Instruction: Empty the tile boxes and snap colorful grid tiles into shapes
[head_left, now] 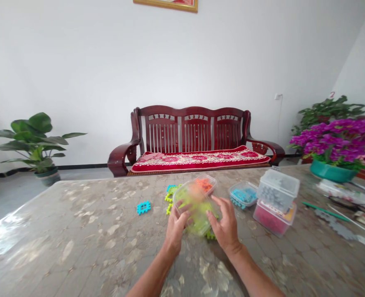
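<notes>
Between my two hands is a clear plastic box (195,212) with green pieces showing in it, blurred by motion. My left hand (176,225) grips its left side, fingers curled round the edge. On the right side, my right hand (224,222) closes on the box with thumb and fingers. Several green toothed building pieces (169,198) lie on the table behind and beneath it. Just past the box stands a clear container (207,183) of orange pieces, partly hidden. A single blue toothed piece (143,208) lies to the left.
To the right are an open container of blue pieces (244,193) and a box of grey pieces (278,185) stacked on a box of dark pink ones (272,218). Farther right lie a green stick (324,211) and a purple flower pot (333,169). A wooden bench (195,128) stands behind the table.
</notes>
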`<state>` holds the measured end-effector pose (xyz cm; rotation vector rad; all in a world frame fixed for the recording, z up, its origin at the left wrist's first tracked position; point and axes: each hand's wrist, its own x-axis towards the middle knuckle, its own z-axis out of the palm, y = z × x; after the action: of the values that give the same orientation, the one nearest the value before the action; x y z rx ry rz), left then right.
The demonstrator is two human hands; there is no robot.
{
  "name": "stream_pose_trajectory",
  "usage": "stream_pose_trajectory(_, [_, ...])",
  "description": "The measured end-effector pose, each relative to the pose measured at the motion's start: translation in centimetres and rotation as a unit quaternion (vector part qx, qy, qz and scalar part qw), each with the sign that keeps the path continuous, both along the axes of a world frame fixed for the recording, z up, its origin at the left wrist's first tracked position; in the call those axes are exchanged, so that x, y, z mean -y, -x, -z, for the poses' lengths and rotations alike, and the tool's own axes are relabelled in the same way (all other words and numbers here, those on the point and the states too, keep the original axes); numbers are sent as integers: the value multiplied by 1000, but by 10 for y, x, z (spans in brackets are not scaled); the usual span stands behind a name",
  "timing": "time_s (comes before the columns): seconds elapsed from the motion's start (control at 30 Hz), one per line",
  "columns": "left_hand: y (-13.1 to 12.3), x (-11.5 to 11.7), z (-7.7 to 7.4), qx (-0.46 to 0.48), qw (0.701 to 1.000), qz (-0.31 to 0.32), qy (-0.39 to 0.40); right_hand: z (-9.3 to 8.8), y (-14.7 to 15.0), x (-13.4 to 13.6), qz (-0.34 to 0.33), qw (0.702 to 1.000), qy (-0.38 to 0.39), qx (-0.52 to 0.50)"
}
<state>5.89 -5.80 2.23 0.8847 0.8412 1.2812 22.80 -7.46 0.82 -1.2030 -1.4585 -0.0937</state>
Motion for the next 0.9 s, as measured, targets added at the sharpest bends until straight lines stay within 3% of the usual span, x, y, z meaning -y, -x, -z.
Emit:
stream_pose_trajectory(0.1, [-1,1,6,-5,999,39,-17,-6,-8,-1,-115,980,127,-100])
stream_pose_trajectory(0.2, [-2,2,8,-7,997,62,-34,-14,-11,4,-270,914,251,-171])
stream_pose_trajectory(0.27, [-1,3,7,-15,997,71,-39,-17,-12,6,-322,885,279,-187])
stream_pose_trajectory(0.37, [1,5,8,-33,995,80,-45,-15,-12,8,-340,876,281,-197])
stream_pose_trajectory(0.5, [2,6,11,-55,994,77,-53,-15,-13,11,-330,871,291,-218])
stream_pose_trajectory(0.67, [0,8,17,-47,991,113,-62,-36,-13,25,-282,878,321,-214])
stream_pose_trajectory(0.8, [1,9,21,-38,990,119,-66,-46,-25,42,-157,921,280,-221])
stream_pose_trajectory(0.9, [5,6,20,-81,989,78,-92,-42,-51,60,-31,927,202,-314])
